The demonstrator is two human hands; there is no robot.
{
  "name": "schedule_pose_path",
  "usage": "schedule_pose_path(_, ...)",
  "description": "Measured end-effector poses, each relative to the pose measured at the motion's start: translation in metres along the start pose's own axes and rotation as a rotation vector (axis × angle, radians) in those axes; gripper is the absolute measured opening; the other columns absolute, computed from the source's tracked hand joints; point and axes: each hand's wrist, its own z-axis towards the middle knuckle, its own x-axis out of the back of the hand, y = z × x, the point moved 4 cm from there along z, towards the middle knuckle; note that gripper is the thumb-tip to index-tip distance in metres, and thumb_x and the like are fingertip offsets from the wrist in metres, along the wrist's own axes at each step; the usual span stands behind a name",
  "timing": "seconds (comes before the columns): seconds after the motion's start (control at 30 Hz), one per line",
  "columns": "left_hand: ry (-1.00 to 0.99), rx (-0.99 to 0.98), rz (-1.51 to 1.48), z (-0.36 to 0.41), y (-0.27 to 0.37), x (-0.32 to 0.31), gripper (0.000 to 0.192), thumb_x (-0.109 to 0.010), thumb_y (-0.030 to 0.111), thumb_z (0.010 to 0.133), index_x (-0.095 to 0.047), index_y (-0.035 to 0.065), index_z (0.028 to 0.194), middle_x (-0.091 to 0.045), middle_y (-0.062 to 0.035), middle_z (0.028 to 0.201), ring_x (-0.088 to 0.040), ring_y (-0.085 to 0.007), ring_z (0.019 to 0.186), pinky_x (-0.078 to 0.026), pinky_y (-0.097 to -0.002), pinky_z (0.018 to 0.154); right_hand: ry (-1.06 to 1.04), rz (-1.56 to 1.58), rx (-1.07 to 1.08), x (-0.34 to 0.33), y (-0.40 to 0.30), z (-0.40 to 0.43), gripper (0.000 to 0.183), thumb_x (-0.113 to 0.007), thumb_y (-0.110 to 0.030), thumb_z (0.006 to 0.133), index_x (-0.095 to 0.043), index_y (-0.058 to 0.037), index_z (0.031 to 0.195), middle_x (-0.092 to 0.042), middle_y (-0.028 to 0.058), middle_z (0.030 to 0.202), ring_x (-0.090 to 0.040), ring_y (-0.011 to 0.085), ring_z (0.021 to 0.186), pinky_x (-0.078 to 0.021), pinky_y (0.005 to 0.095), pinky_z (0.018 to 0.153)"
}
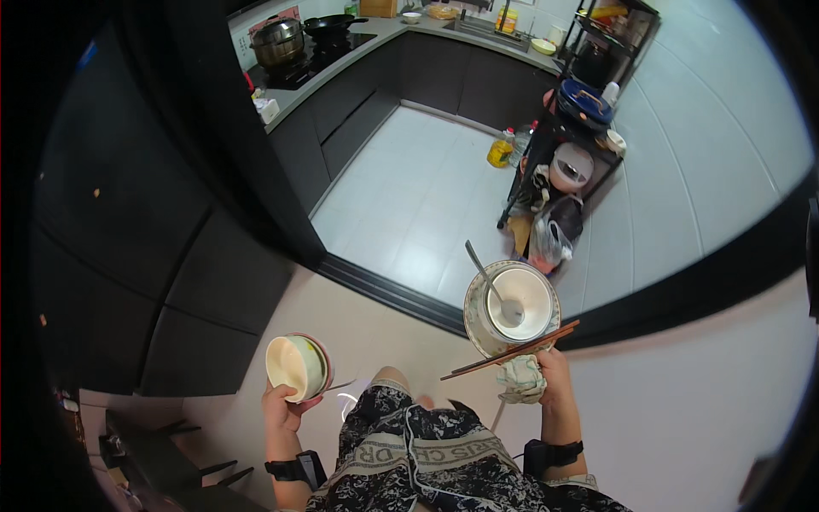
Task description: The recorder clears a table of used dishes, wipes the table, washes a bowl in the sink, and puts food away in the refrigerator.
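My left hand (285,407) grips nested bowls (299,366), tilted sideways, with the thumb on the cream front bowl's rim. A thin metal handle (340,385) sticks out beside them. In my right hand (555,376) is a patterned plate (472,315) carrying stacked white bowls (532,296). A metal spoon (489,276) leans in the top bowl, its tip in a little liquid. Brown chopsticks (512,351) lie across the plate's near side. Against this hand is a crumpled pale cloth (521,380); my fingers are partly hidden behind it.
A dark door frame and floor track (390,291) separate me from the kitchen. Inside stand a counter (384,31) with a pot (277,41) and frying pan (329,24), a sink (489,33), an oil bottle (501,148) and a loaded black rack (592,144). Dark cabinets (211,281) rise at left.
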Motion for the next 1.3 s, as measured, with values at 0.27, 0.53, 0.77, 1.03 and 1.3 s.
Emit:
schedule_pose_path(0.27, 0.036, -0.010, 0.023, 0.211, 0.068, -0.200, 0.072, -0.045, 0.003, 0.061, -0.034, 0.0085, 0.132, -0.051, -0.0198, 0.116, -0.061, -0.0396, 0.090, -0.058, -0.0486, 0.064, -0.056, 0.045, -0.043, -0.067, -0.108, 0.255, 0.029, -0.046, 0.004, 0.073, -0.056, 0.0056, 0.100, -0.062, 0.0124, 0.088, -0.063, 0.0202, 0.075, -0.0526, 0.0308, 0.067)
schedule_pose_path(0.53, -0.240, 0.005, 0.107, 0.442, 0.201, -0.432, 0.075, -0.044, -0.001, 0.059, -0.034, 0.0099, 0.133, -0.049, -0.0219, 0.118, -0.058, -0.0435, 0.095, -0.057, -0.0527, 0.061, 0.183, 0.128, 0.077, -0.150, -0.196, 0.465, 0.022, -0.048, 0.003, 0.071, -0.057, 0.0058, 0.091, -0.062, 0.0110, 0.082, -0.062, 0.0192, 0.068, -0.0508, 0.0304, 0.060)
schedule_pose_path(0.77, -0.296, 0.019, 0.032, 0.603, 0.229, -0.575, 0.076, -0.045, 0.001, 0.058, -0.034, 0.0072, 0.133, -0.048, -0.0213, 0.122, -0.055, -0.0438, 0.101, -0.053, -0.0597, 0.070, 0.161, 0.021, 0.127, -0.222, -0.305, 0.675, 0.019, -0.051, 0.003, 0.069, -0.059, 0.0056, 0.086, -0.062, 0.0092, 0.077, -0.059, 0.0176, 0.063, -0.0476, 0.0284, 0.057)
schedule_pose_path(1.03, -0.141, 0.104, 0.026, 0.758, 0.263, -0.705, 0.082, -0.050, 0.005, 0.054, -0.032, 0.0060, 0.133, -0.050, -0.0236, 0.117, -0.057, -0.0495, 0.092, -0.053, -0.0609, 0.068, 0.043, 0.132, 0.071, -0.304, -0.433, 0.929, 0.024, -0.046, 0.005, 0.071, -0.058, 0.0076, 0.092, -0.062, 0.0129, 0.084, -0.061, 0.0210, 0.067, -0.0506, 0.0311, 0.062)
schedule_pose_path(1.3, -0.144, 0.067, -0.016, 0.949, 0.334, -0.885, 0.077, -0.045, 0.000, 0.059, -0.026, 0.0028, 0.133, -0.045, -0.0284, 0.119, -0.056, -0.0511, 0.094, -0.056, -0.0589, 0.066, 0.003, 0.133, 0.111, -0.373, -0.520, 1.164, 0.024, -0.045, 0.004, 0.070, -0.057, 0.0094, 0.090, -0.063, 0.0139, 0.081, -0.063, 0.0222, 0.066, -0.0528, 0.0323, 0.061)
